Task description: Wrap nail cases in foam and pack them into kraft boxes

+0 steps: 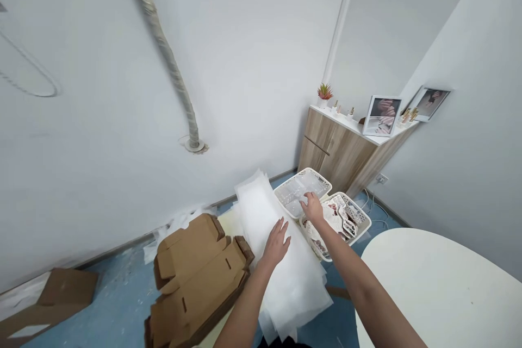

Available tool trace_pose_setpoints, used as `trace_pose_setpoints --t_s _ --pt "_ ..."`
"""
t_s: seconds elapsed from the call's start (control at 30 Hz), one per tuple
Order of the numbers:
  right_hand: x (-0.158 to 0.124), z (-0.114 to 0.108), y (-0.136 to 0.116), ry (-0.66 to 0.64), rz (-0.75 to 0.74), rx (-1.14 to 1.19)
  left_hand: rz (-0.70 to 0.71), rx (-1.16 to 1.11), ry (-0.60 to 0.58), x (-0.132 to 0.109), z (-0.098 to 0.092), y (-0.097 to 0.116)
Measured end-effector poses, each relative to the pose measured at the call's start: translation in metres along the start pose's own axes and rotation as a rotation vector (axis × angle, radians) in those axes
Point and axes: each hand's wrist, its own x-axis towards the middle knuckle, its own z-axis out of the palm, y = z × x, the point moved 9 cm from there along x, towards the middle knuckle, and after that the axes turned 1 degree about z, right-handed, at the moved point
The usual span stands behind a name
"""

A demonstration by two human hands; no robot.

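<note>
White foam sheets (291, 277) lie under my left hand (277, 242), spread flat on them; my right hand (312, 207), fingers curled, is at the clear trays (296, 193) in a cream plastic basket (316, 176), pinching or not I cannot tell. Pressing unevenly could slide the slippery stack into the flattened cardboard boxes (199, 277) beside it.
</note>
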Motion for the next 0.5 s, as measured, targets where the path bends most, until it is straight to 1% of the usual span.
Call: trace_pose_setpoints --t_s 0.07,0.13,0.2,0.27,0.33,0.4,0.5 --pt "0.024 0.002 0.001 0.028 0.012 -0.009 0.016 0.029 -0.069 0.023 0.007 0.005" --pt "0.047 0.008 0.003 0.001 0.029 -0.037 0.029 0.063 -0.127 0.039 0.013 0.006" --pt "0.065 0.015 0.006 -0.059 0.051 -0.074 0.035 0.093 -0.17 0.047 0.016 0.004" --pt "0.076 0.022 0.008 -0.106 0.075 -0.101 0.041 0.108 -0.195 0.049 0.019 -0.001" --pt "0.081 0.025 0.01 -0.125 0.101 -0.114 0.049 0.104 -0.2 0.047 0.021 -0.005" --pt "0.079 0.023 0.012 -0.111 0.136 -0.109 0.051 0.067 -0.187 0.046 0.02 -0.008" --pt "0.068 0.012 0.013 -0.044 0.168 -0.048 0.028 -0.11 -0.116 0.051 0.014 -0.009"
